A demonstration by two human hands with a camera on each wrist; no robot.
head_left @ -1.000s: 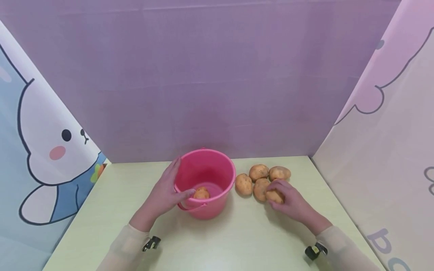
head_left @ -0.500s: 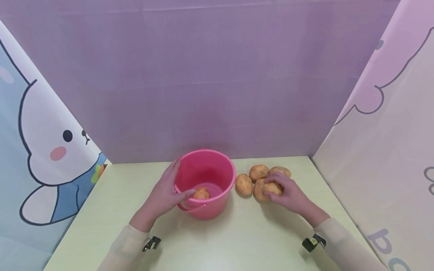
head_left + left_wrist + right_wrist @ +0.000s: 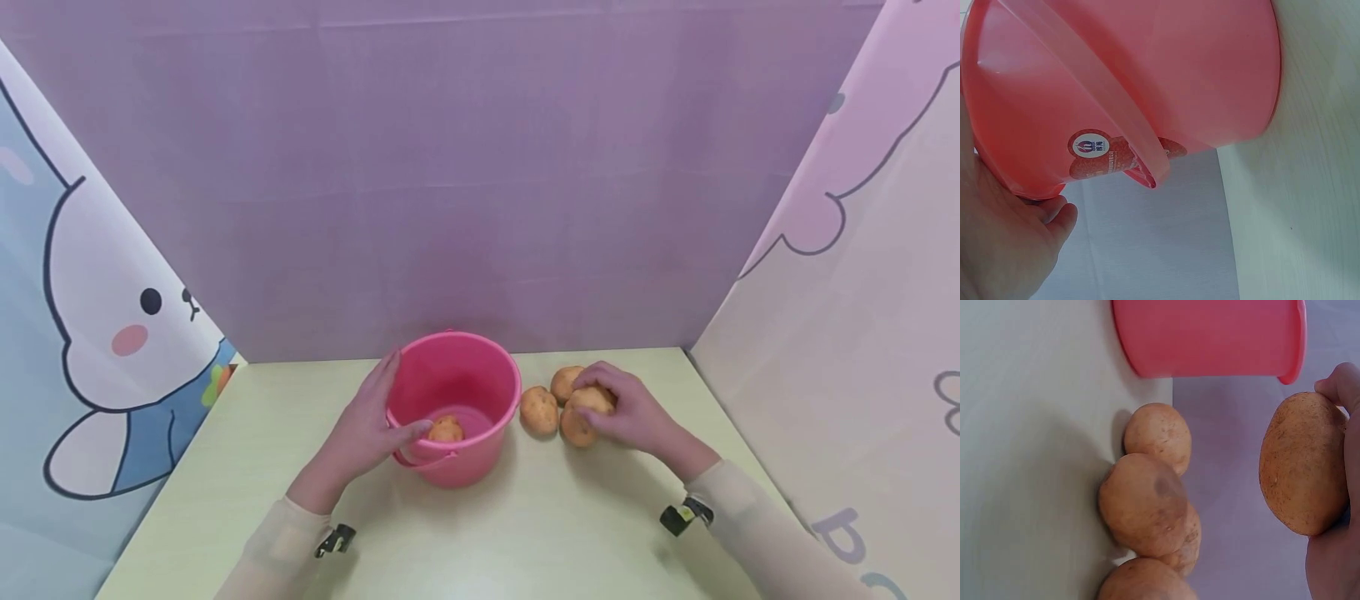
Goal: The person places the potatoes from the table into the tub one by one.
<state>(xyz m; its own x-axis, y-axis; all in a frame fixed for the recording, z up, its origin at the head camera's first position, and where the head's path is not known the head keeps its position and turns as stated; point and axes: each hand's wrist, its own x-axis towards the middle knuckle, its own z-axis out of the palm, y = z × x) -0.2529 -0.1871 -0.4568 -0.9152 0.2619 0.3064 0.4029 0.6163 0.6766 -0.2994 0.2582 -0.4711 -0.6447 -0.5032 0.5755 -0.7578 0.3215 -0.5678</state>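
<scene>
Shifting leftward since the earlier frame, your right hand (image 3: 633, 414) is holding a potato (image 3: 1302, 464) in its curled fingers above the loose potatoes (image 3: 1142, 505), and the pink bucket (image 3: 467, 465), which your left hand (image 3: 362, 433) is gripping, is standing to its left.

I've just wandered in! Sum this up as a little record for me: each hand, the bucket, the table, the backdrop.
Left hand: the left hand holds the pink bucket by its rim
Right hand: the right hand grips a potato, lifted off the table
Bucket: upright; one potato visible inside
Loose potatoes: four potatoes clustered on the table, right of the bucket
Backdrop: plain purple backdrop
</scene>
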